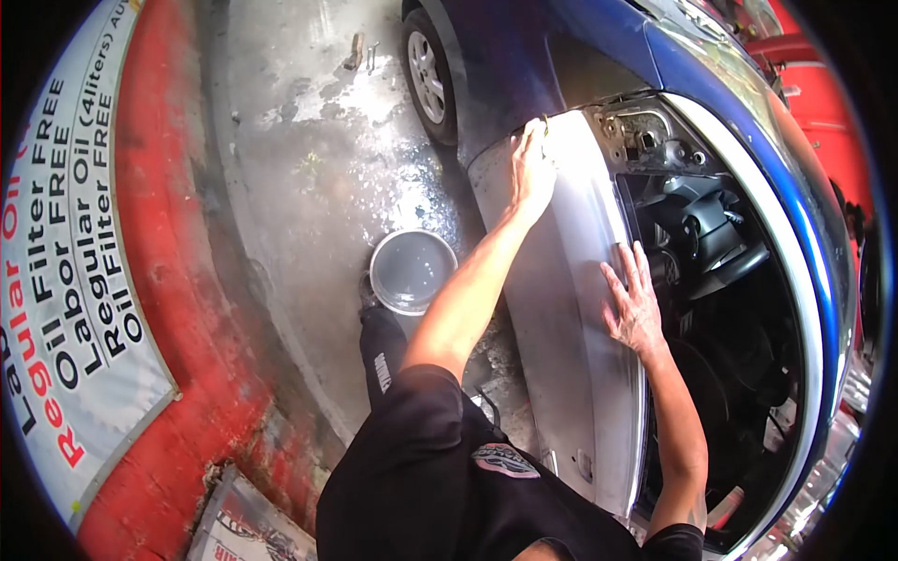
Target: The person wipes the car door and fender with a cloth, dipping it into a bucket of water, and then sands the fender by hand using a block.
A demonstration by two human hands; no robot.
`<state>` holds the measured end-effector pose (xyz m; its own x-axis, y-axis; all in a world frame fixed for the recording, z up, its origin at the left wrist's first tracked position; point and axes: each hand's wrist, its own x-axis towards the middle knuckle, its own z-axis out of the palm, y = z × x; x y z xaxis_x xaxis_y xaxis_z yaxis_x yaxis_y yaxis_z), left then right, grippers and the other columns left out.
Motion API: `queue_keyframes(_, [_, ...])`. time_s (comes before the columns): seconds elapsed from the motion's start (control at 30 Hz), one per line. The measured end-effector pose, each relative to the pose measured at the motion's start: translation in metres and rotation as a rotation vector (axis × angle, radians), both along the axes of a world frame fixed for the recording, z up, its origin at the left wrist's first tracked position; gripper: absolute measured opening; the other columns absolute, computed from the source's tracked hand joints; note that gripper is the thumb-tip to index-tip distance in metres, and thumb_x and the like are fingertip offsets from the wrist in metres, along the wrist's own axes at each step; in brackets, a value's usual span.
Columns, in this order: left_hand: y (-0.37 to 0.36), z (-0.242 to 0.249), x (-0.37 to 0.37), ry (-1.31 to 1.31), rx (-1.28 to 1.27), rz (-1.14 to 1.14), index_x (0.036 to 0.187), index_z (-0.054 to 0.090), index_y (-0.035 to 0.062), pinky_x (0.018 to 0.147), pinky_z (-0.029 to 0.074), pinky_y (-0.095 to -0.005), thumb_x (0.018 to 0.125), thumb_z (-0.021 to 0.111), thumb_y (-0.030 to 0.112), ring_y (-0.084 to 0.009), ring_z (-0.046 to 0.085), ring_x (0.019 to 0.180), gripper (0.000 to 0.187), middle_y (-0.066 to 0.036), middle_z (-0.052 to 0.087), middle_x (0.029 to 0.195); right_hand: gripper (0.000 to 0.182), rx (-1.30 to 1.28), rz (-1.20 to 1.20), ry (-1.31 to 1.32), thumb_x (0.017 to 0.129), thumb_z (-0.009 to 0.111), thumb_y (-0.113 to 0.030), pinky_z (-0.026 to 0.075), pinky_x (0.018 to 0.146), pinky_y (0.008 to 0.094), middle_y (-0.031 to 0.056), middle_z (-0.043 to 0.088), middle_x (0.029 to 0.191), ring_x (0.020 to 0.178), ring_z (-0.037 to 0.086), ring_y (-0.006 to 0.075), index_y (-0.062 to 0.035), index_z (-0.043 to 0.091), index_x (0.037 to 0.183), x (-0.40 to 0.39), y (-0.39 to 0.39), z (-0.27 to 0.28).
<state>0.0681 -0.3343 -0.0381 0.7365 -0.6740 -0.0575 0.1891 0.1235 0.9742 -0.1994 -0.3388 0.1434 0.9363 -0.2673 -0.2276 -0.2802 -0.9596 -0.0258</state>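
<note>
A grey-white, bare-looking car door (pixel 571 309) on a blue car (pixel 510 56) is before me. My left hand (pixel 533 173) reaches to the front upper part of the door, fingers bent and pressed together against its edge. A small dark yellowish edge shows by the fingertips; what it is I cannot make out. Flat on the door's upper edge, beside the open window, lies my right hand (pixel 633 304), its fingers spread and nothing in it. Left of the door, a round bucket (pixel 374 266) holds greyish water.
The front wheel (pixel 427 77) stands ahead on a wet concrete floor (pixel 309 234). A red wall (pixel 159 187) with a printed banner (pixel 103 393) runs along the left. Through the window opening the steering wheel (pixel 734 271) shows. My leg (pixel 379 351) is beside the bucket.
</note>
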Motion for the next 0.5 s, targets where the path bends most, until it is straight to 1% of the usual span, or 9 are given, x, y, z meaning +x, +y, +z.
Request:
queue_keyframes(0.07, [-0.012,-0.008,-0.012,-0.422,0.021,0.224,0.141,0.055,0.0016,0.122,0.029,-0.0579,0.090,0.062,0.002,-0.0354,0.059,0.129,0.051,-0.020,0.065,0.134,0.075,0.001,-0.004,0.007,0.073,0.078,-0.011,0.027,0.127,0.0542,0.0247,0.027,0.166,0.156,0.021,0.0486,-0.0068,0.057,0.145,0.000,0.000,-0.002])
queue_keyframes(0.1, [-0.013,0.004,-0.015,-0.454,0.041,0.278,0.143,0.053,0.0003,0.122,0.032,-0.0528,0.092,0.060,0.002,-0.0347,0.066,0.100,0.052,-0.021,0.067,0.123,0.075,0.000,-0.007,0.012,0.073,0.078,-0.011,0.027,0.127,0.0545,0.0247,0.027,0.166,0.156,0.021,0.0487,-0.0069,0.057,0.145,0.001,0.001,-0.002])
queue_keyframes(0.2, [-0.019,0.021,-0.018,-0.520,-0.030,0.364,0.142,0.054,-0.0014,0.121,0.034,-0.0525,0.093,0.060,0.004,-0.0409,0.064,0.113,0.050,-0.026,0.065,0.130,0.076,-0.002,-0.011,0.005,0.073,0.078,-0.011,0.027,0.127,0.0553,0.0249,0.028,0.166,0.155,0.021,0.0489,-0.0072,0.056,0.146,0.001,0.000,-0.002])
queue_keyframes(0.23, [-0.021,0.032,-0.018,-0.541,-0.075,0.324,0.141,0.054,-0.0030,0.120,0.036,-0.0520,0.094,0.060,0.005,-0.0473,0.057,0.125,0.048,-0.027,0.062,0.136,0.077,-0.007,-0.002,-0.005,0.072,0.078,-0.012,0.027,0.127,0.0557,0.0250,0.028,0.165,0.155,0.021,0.0489,-0.0075,0.056,0.146,0.001,0.000,-0.003])
queue_keyframes(0.33, [-0.034,0.012,-0.015,-0.610,-0.100,0.328,0.139,0.057,-0.0009,0.118,0.038,-0.0536,0.092,0.064,0.011,-0.0403,0.055,0.135,0.049,-0.024,0.062,0.137,0.078,0.000,0.000,0.006,0.071,0.079,-0.012,0.026,0.127,0.0564,0.0252,0.028,0.165,0.155,0.022,0.0496,-0.0080,0.056,0.146,0.000,-0.002,-0.004])
queue_keyframes(0.37, [-0.028,-0.002,-0.004,-0.667,-0.088,0.245,0.138,0.058,0.0001,0.118,0.038,-0.0550,0.093,0.062,0.011,-0.0382,0.056,0.134,0.046,-0.022,0.062,0.140,0.078,-0.006,0.001,-0.005,0.071,0.079,-0.012,0.026,0.127,0.0564,0.0252,0.028,0.165,0.155,0.022,0.0496,-0.0080,0.056,0.146,0.004,-0.005,-0.008])
queue_keyframes(0.4, [-0.012,0.015,0.009,-0.692,-0.019,0.131,0.136,0.059,0.0010,0.118,0.037,-0.0567,0.098,0.059,0.014,-0.0372,0.060,0.130,0.040,-0.020,0.062,0.141,0.078,-0.005,0.001,-0.009,0.071,0.079,-0.012,0.026,0.127,0.0563,0.0253,0.028,0.165,0.155,0.021,0.0499,-0.0080,0.056,0.146,0.007,-0.008,-0.009])
queue_keyframes(0.47, [-0.020,-0.017,0.013,-0.795,-0.079,0.289,0.134,0.060,0.0013,0.112,0.042,-0.0576,0.099,0.058,0.016,-0.0389,0.065,0.122,0.037,-0.020,0.067,0.130,0.078,0.022,0.001,0.011,0.071,0.078,-0.013,0.026,0.127,0.0563,0.0256,0.027,0.165,0.155,0.020,0.0504,-0.0081,0.056,0.146,0.000,-0.003,-0.003])
queue_keyframes(0.5, [-0.023,-0.008,0.017,-0.808,-0.091,0.297,0.134,0.060,0.0013,0.112,0.042,-0.0576,0.099,0.058,0.016,-0.0389,0.065,0.122,0.037,-0.020,0.067,0.130,0.078,0.013,-0.008,0.020,0.072,0.078,-0.013,0.026,0.127,0.0561,0.0256,0.027,0.165,0.156,0.019,0.0500,-0.0081,0.056,0.146,-0.002,-0.003,-0.004])
